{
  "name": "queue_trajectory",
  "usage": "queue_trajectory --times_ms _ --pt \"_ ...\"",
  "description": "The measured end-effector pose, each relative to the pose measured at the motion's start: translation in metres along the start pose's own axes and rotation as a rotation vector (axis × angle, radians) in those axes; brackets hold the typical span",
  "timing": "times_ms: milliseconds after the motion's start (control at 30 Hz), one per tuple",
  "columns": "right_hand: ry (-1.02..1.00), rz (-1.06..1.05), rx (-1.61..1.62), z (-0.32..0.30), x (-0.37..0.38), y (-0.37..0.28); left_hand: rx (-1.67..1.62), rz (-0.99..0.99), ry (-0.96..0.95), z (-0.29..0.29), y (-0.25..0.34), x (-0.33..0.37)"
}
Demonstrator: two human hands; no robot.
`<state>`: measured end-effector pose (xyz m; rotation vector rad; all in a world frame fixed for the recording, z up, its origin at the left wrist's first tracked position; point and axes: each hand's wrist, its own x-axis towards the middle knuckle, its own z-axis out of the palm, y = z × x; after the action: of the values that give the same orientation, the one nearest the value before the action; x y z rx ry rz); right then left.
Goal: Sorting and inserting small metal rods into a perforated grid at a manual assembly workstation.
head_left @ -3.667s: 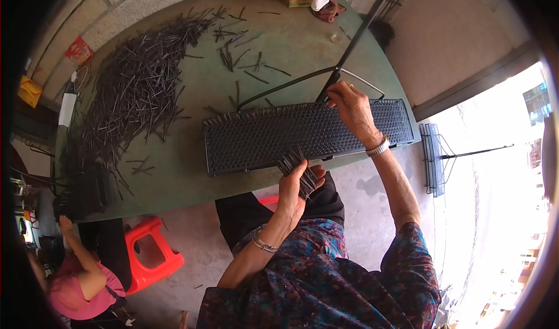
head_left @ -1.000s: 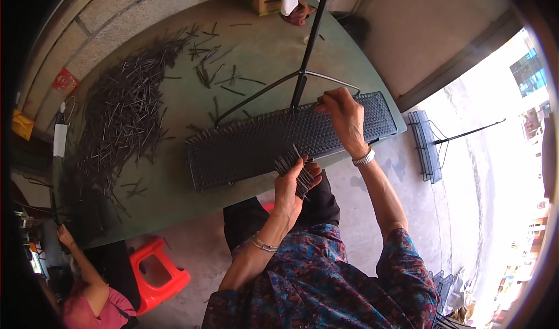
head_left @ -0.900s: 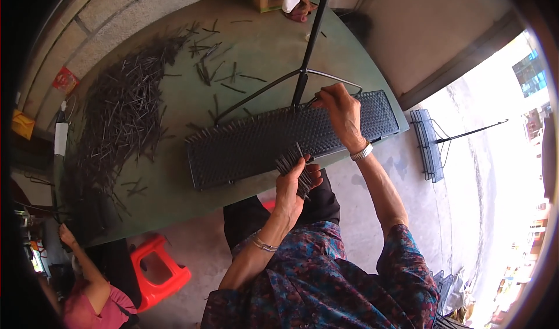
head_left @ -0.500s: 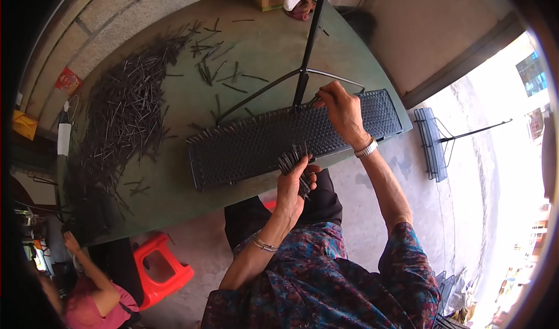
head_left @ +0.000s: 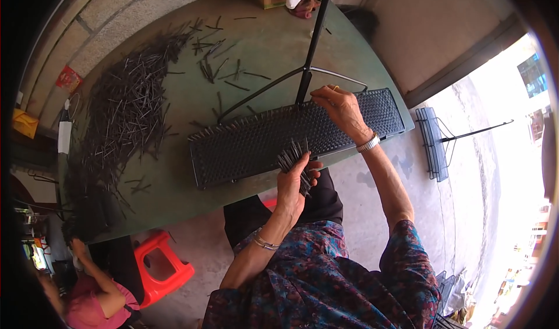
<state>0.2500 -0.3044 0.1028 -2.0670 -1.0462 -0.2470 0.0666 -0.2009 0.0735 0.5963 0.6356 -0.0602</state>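
While the left hand (head_left: 290, 185) had its fingers wrapped round a strip bundle (head_left: 289, 155), the right hand (head_left: 343, 110) had fingers pressed together; couldn't tell if pinching a strip. Gridded panel (head_left: 244, 148) lay beneath them. Single strips, bundle close by, probably worked best.

Just past that right hand (head_left: 343, 109), a black pole (head_left: 315, 47) and its braces (head_left: 262, 91) are crowding the way; bare green tabletop (head_left: 276, 44) is lying open between the pole and scattered strips (head_left: 237, 86).
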Motion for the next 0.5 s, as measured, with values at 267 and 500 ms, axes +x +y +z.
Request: queue_trajectory --times_ms 267,500 --pt "0.102 0.148 -0.157 0.006 -0.006 0.001 0.018 0.019 0.028 0.003 0.002 0.001" --pt "0.012 0.3 -0.246 0.007 -0.025 -0.015 0.042 0.062 0.014 0.004 0.003 0.0"
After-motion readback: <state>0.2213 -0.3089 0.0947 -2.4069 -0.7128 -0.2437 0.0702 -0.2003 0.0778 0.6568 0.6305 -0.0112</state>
